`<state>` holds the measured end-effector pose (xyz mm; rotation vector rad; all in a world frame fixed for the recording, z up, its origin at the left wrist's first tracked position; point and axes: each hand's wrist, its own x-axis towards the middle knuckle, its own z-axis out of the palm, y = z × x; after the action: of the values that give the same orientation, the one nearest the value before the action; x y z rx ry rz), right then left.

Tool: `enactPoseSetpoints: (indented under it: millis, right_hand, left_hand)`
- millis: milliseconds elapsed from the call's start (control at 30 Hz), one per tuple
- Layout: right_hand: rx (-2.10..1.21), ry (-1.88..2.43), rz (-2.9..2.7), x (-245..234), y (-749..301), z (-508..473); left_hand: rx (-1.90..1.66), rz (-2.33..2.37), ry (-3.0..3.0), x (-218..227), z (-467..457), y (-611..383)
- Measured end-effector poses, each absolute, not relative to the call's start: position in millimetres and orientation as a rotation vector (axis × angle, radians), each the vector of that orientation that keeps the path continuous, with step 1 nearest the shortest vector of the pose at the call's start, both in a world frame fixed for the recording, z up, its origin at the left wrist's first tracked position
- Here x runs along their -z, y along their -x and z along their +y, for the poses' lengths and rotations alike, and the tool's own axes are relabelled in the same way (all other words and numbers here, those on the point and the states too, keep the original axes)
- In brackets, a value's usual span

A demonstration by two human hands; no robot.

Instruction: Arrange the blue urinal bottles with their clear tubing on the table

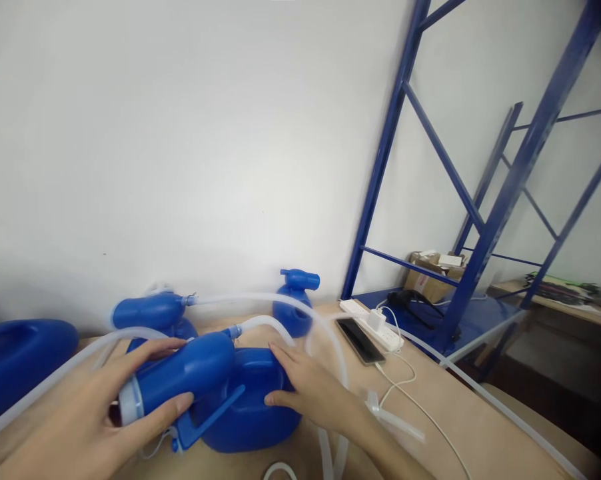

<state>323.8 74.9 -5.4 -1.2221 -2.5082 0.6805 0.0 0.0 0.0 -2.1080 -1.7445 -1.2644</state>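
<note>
From the head view, the left hand (115, 407) grips the blue funnel piece (180, 377), long axis running near-left to far-right; the right hand (310, 387) lies open, flat on the blue container (253, 407) just right of it; clear tubing (300, 327), somewhat blurred, loops across the counter (455, 413).

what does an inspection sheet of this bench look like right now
surface: tan bench, bare at right
job's things: blue funnel with clear hose, lying on blue jug
clutter: more blue jugs at left and rear, phone
hands: left hand wrapped round funnel; right hand flat on jug
cables: white power strip, white lead, loose tubing
surroundings: white wall, blue rack, cardboard box
</note>
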Motion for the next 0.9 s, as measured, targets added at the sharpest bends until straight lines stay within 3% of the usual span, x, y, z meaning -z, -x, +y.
enactPoseSetpoints:
  millis: [267, 467, 700, 900]
  right_hand:
    - [-0.667, 1.112, -2.428, 5.9, -315.0, 74.7]
    - [-0.641, 1.181, -2.409, 6.2, -311.1, 73.2]
    - [-0.604, 1.139, -2.422, 3.5, -311.9, 74.0]
    - [-0.674, 1.117, -2.205, 18.0, -315.2, 84.2]
  left_hand:
    - [0.891, -1.374, 2.033, 35.1, 3.6, -70.4]
    - [0.712, -1.423, 1.959, 20.4, 30.5, -122.1]
    - [0.740, -1.348, 2.003, 24.5, 36.4, -116.2]
    - [0.969, -1.159, 2.211, 35.7, 22.9, -91.4]
